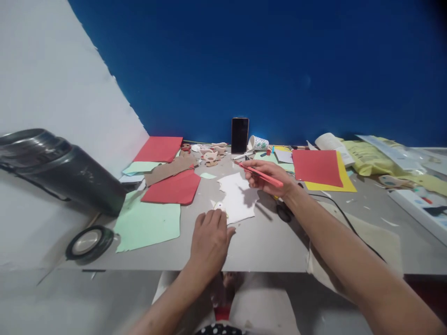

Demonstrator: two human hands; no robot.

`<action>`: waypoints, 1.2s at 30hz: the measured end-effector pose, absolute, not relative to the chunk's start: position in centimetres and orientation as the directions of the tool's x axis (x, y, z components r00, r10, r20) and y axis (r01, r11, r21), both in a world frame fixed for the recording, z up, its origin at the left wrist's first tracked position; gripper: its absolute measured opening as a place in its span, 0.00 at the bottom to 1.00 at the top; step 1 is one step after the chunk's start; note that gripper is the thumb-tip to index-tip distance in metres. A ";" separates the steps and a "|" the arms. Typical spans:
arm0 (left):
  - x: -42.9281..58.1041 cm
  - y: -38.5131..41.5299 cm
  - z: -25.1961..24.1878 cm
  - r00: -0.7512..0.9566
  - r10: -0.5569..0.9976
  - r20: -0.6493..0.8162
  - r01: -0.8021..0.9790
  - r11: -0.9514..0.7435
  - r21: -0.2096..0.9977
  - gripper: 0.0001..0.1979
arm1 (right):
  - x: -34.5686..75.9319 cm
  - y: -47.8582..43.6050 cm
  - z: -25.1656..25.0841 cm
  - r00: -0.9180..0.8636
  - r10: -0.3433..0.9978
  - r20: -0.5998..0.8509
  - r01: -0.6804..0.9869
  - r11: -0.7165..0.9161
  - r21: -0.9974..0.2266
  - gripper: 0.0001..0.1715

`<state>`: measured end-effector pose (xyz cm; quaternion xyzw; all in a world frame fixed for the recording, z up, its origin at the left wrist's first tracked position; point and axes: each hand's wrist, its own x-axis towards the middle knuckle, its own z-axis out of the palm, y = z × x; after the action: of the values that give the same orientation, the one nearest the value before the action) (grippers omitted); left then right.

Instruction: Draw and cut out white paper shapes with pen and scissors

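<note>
- Bare forearms (335, 232) reach in from the near side, hands apart.
- Right hand (263, 179) grips a slim red tool (267, 177) by the white paper's (237, 191) far right; its tip is too small to identify.
- Left hand (210, 232) partly hides a small white piece (220, 205) at the paper's near left; pinching or pressing, I can't tell.
- Best, I'd judge, to steady that piece flat, tool tip clear of the left hand.

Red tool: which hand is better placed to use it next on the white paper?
Probably the right hand: it holds the red tool, while the left hand touches a small white piece.
</note>
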<state>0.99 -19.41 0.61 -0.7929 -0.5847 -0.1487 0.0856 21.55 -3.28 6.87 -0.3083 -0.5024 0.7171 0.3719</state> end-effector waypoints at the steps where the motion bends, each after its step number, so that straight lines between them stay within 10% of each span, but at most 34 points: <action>1: 0.9 -19.3 0.7 0.272 0.906 0.326 0.952 -0.302 0.043 0.08 | 21.2 -3.5 6.6 -0.565 0.823 -0.061 -0.249 -0.241 -0.938 0.22; 25: -0.6 -17.2 -0.3 0.297 0.800 0.521 0.884 -0.436 0.167 0.09 | 17.5 -6.1 4.1 -0.417 0.883 0.218 0.318 0.366 -0.875 0.11; 29: -0.8 -17.1 -0.3 0.313 0.783 0.538 0.880 -0.453 0.147 0.09 | 18.9 -4.5 3.5 -0.449 0.784 0.429 0.452 0.614 -0.647 0.11; 36: -1.1 -16.8 -0.6 0.330 0.753 0.569 0.868 -0.479 0.132 0.07 | 22.2 -1.4 5.6 -0.526 0.821 0.224 0.831 0.552 -0.070 0.20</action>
<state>-1.13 -16.77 -0.61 -0.8094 -0.5008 -0.2906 0.0984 22.22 -1.42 5.60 -0.4729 -0.8732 -0.0229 0.1159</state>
